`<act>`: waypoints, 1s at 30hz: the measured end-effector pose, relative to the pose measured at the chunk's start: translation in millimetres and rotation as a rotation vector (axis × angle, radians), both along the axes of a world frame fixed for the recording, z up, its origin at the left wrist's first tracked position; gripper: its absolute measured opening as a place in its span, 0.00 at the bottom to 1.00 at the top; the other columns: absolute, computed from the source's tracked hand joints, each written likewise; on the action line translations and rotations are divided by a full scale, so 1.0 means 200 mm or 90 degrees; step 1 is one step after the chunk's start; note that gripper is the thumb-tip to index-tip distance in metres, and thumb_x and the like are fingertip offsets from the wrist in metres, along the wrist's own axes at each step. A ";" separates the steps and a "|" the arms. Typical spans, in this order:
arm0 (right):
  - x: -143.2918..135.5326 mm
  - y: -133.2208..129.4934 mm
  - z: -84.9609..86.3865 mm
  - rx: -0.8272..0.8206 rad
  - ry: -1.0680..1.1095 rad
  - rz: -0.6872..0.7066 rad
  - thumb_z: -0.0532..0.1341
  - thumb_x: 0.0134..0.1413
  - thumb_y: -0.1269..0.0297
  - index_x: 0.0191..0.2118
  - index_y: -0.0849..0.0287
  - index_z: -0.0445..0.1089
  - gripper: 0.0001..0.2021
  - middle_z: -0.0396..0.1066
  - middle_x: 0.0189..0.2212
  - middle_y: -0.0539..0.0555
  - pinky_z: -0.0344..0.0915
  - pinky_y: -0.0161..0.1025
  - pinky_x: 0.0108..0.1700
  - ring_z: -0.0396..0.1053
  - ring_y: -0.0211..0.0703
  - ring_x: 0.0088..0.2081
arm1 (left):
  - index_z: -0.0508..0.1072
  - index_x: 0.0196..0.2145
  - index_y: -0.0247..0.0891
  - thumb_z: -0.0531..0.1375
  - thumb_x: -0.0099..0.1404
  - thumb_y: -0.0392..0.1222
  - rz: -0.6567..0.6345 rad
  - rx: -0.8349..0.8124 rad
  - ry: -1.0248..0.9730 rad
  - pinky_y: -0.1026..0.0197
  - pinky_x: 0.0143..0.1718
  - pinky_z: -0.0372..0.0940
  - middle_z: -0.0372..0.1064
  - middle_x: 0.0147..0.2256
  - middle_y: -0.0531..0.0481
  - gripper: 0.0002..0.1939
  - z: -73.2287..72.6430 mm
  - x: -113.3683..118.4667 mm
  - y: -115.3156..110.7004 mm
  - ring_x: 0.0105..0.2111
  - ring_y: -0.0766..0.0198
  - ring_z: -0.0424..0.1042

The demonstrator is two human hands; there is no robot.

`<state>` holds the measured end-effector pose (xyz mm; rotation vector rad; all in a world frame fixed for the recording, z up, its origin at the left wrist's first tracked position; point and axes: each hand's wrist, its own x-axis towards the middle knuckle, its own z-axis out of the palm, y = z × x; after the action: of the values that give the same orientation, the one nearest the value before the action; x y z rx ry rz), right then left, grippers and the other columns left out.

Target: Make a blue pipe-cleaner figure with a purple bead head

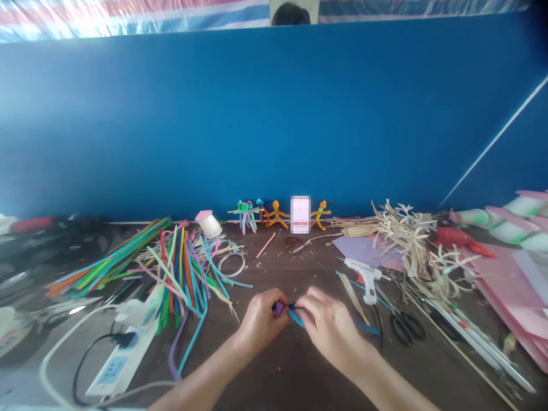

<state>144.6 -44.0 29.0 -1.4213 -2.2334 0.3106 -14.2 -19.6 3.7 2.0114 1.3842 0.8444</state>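
Observation:
My left hand (pixel 262 317) is closed around a small purple piece (pixel 278 309), mostly hidden by the fingers; it looks like wound pipe cleaner. A blue pipe cleaner (pixel 296 319) runs between the two hands, its near end slanting down beneath my right fingertips. My right hand (pixel 329 322) pinches this blue pipe cleaner close to the purple piece. Both hands are held near each other above the dark table (pixel 265 365). To the right of my right hand lie a white glue gun (pixel 367 279) and black-handled scissors (pixel 402 325).
Bundles of coloured pipe cleaners (pixel 180 268) and a white power strip (pixel 124 357) occupy the left side. Small orange figures (pixel 276 214) stand along the blue partition (pixel 265 120). Dried husk flowers (pixel 406 234) and pink sheets (pixel 509 291) lie at right.

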 end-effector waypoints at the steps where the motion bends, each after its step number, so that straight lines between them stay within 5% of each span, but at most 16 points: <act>1: 0.01 0.01 0.02 -0.015 0.024 0.005 0.53 0.52 0.72 0.31 0.56 0.68 0.07 0.66 0.29 0.50 0.56 0.31 0.33 0.65 0.36 0.30 | 0.67 0.21 0.34 0.53 0.48 0.31 -0.018 -0.006 0.000 0.69 0.24 0.51 0.59 0.19 0.56 0.05 0.01 0.00 0.00 0.21 0.71 0.56; 5: 0.07 0.09 0.07 -0.156 0.114 0.051 0.55 0.49 0.71 0.30 0.58 0.70 0.06 0.68 0.28 0.49 0.56 0.31 0.34 0.65 0.36 0.31 | 0.69 0.21 0.33 0.54 0.47 0.31 -0.088 -0.059 -0.022 0.69 0.24 0.51 0.60 0.19 0.55 0.04 0.05 -0.03 0.00 0.22 0.71 0.57; 9: 0.13 0.17 0.06 -0.433 0.176 0.205 0.58 0.44 0.67 0.26 0.62 0.71 0.05 0.66 0.19 0.46 0.54 0.29 0.27 0.61 0.34 0.24 | 0.69 0.21 0.33 0.55 0.47 0.30 -0.245 -0.128 -0.100 0.69 0.25 0.53 0.61 0.21 0.54 0.03 0.07 -0.05 -0.02 0.23 0.71 0.59; 14: 0.10 0.20 -0.04 -0.653 0.350 0.202 0.56 0.46 0.64 0.24 0.62 0.69 0.08 0.62 0.16 0.45 0.52 0.29 0.21 0.55 0.31 0.18 | 0.65 0.21 0.33 0.55 0.51 0.36 -0.149 -0.254 -0.294 0.70 0.18 0.46 0.52 0.17 0.58 0.04 0.01 -0.03 -0.03 0.17 0.74 0.48; 19: 0.01 0.09 -0.10 -0.315 0.365 0.094 0.52 0.53 0.63 0.24 0.60 0.68 0.12 0.65 0.19 0.48 0.57 0.31 0.27 0.61 0.35 0.23 | 0.65 0.22 0.33 0.55 0.52 0.39 0.048 -0.221 -0.295 0.69 0.19 0.45 0.50 0.16 0.59 0.06 -0.03 -0.01 -0.01 0.18 0.73 0.47; 22: -0.02 0.04 -0.12 -0.163 0.339 0.046 0.52 0.54 0.64 0.29 0.59 0.69 0.10 0.69 0.26 0.51 0.59 0.33 0.33 0.65 0.40 0.31 | 0.66 0.22 0.32 0.55 0.51 0.38 0.081 -0.193 -0.237 0.69 0.20 0.48 0.54 0.17 0.57 0.06 -0.02 0.00 0.00 0.19 0.72 0.51; 30: -0.03 0.04 -0.16 -0.090 0.260 -0.066 0.53 0.53 0.62 0.18 0.61 0.64 0.16 0.65 0.16 0.49 0.55 0.31 0.25 0.62 0.37 0.22 | 0.67 0.23 0.33 0.56 0.51 0.38 0.029 -0.253 -0.259 0.69 0.22 0.54 0.58 0.18 0.55 0.05 -0.03 0.03 -0.01 0.21 0.70 0.57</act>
<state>138.1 -36.9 -3.9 -1.3917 -1.8311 0.6699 -8.8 -21.6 -1.6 1.4206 1.2477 0.8605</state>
